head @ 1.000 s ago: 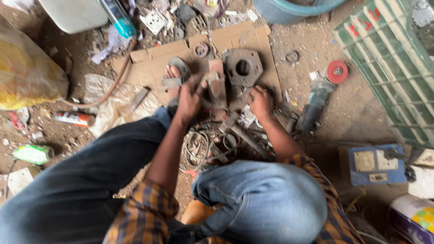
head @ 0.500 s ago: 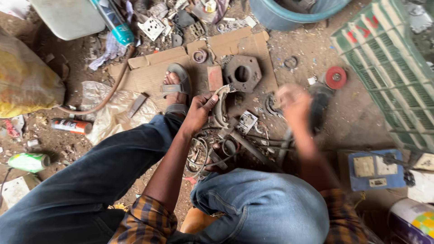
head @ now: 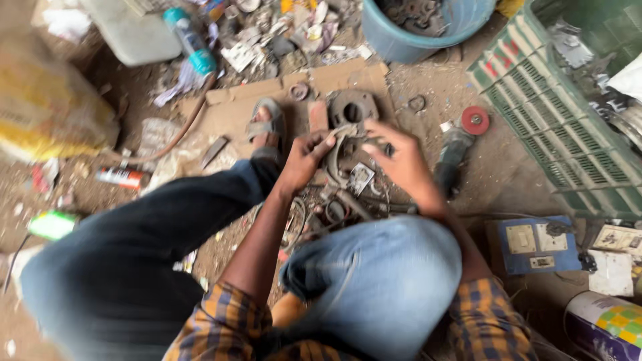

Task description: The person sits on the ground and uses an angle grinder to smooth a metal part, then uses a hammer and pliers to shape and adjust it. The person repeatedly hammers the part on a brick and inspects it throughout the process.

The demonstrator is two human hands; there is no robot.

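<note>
I sit on the ground with my knees up. My left hand (head: 304,160) grips a curved grey metal part (head: 338,150) held over a heap of scrap metal pieces (head: 334,207). My right hand (head: 401,160), blurred by motion, is at the other end of the same part with its fingers curled on it. Behind both hands a round metal flange with a centre hole (head: 352,107) lies on a cardboard sheet (head: 234,110). My sandalled foot (head: 265,127) rests on that cardboard.
An angle grinder with a red disc (head: 461,144) lies to the right. A green crate (head: 562,127), a blue bucket (head: 428,30), a blue switch box (head: 535,244), a yellow sack (head: 47,107), bottles and litter surround me.
My right hand swung out toward the grinder and has come back to the metal part. My left hand lifted the part off the pile and kept hold of it.
</note>
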